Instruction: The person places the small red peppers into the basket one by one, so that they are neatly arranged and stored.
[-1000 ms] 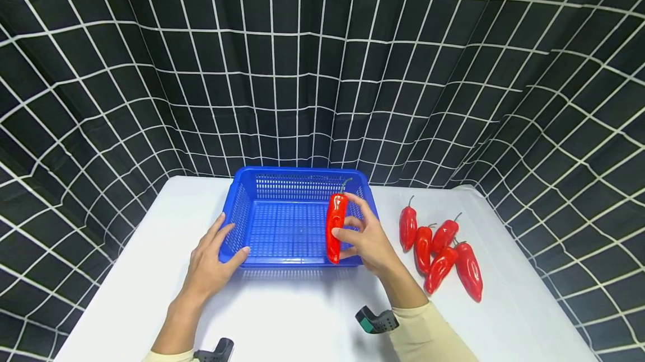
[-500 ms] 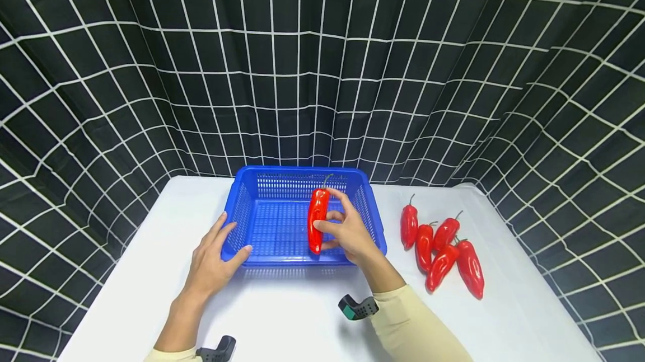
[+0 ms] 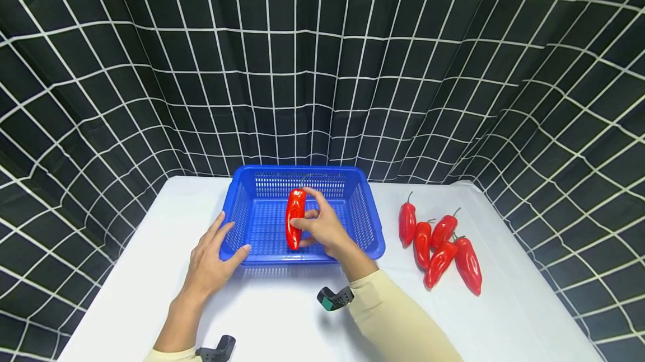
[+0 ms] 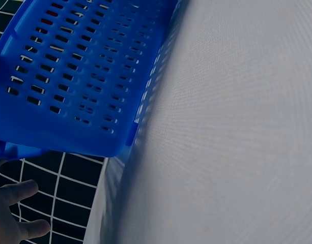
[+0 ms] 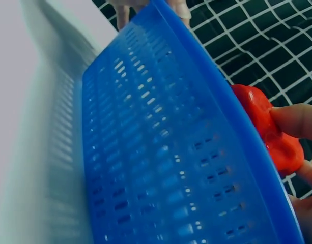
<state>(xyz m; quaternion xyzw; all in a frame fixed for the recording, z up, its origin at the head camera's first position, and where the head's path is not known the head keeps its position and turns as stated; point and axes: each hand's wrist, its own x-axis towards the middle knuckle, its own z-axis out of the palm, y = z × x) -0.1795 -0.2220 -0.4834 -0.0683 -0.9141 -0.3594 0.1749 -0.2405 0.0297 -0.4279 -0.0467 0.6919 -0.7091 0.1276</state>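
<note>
A glossy red pepper point(image 3: 295, 214) with a thin green stem is pinched between the thumb and fingers of my right hand point(image 3: 325, 227). It hangs upright over the middle of a blue perforated plastic basket point(image 3: 375, 239). In the right wrist view the pepper point(image 5: 280, 147) shows past the basket's near rim, thumb pressed on its side. My left hand point(image 3: 211, 267) rests at the basket's left front corner, fingers spread, fingertips and thumb right at the rim. Part of that hand point(image 4: 13, 213) appears at the lower left of the left wrist view.
Several red peppers point(image 3: 439, 264) lie in a loose cluster on the white table point(image 3: 282, 317), right of the basket. Another pepper point(image 3: 407, 223) lies just left of that cluster. A black curtain point(image 3: 312, 71) with a white grid stands behind and along the sides.
My right hand has carried the pepper leftward, from over the basket's right part to over its middle. The left hand and the basket have stayed about where they were.
</note>
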